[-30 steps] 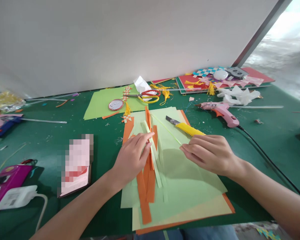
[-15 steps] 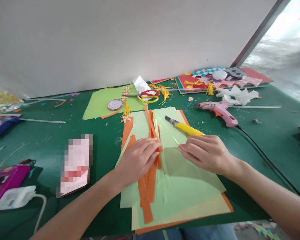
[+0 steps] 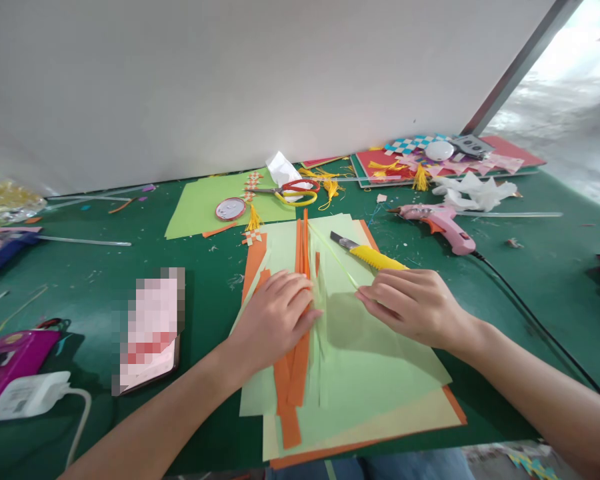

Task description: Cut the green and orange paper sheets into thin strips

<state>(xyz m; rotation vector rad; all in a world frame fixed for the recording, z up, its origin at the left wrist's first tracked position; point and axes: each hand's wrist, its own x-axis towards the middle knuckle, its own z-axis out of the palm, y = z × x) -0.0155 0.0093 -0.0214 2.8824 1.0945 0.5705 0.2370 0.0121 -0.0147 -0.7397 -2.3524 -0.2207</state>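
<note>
My left hand lies flat, fingers together, on a bundle of orange paper strips and pale green strips, pressing them onto a stack of light green and yellow paper sheets. My right hand rests on the same stack and pinches the near end of a thin light green strip that runs away toward the far left. A yellow utility knife with its blade out lies just beyond my right hand.
On the green table sit a pink glue gun with a black cord, red-and-yellow scissors, a round red-rimmed lid, a phone, a white charger, a magenta tool and craft scraps at the back right.
My left hand slid over the strips and gathered them, so the orange strips now lie straight and parallel under its palm. My right hand stayed almost still.
</note>
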